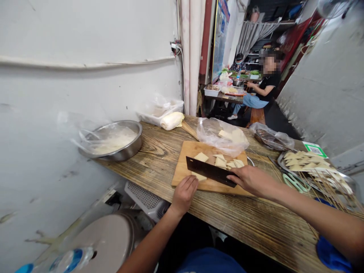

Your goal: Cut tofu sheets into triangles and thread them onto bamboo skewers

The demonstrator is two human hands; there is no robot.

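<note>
My right hand (pixel 250 181) is closed round the end of a dark cleaver (pixel 210 170). The blade stands on edge across a wooden cutting board (pixel 182 159). On the near side of the blade, a pale yellow piece of tofu sheet (pixel 200 177) lies partly under it. The curled fingertips of my left hand (pixel 185 192) press on that piece's near left edge. Beyond the blade lie a cut piece (pixel 201 156) and several triangular pieces (pixel 221 162). A clear plastic bag (pixel 222 137) with more pale sheets rests at the board's far edge.
A steel basin (pixel 132 146) and a white cabbage (pixel 172 121) stand to the left. On the right are green-handled scissors (pixel 297 182) and a metal tray (pixel 281 161) of skewered pieces. A stool (pixel 105 239) is below left. Two people sit at a farther table.
</note>
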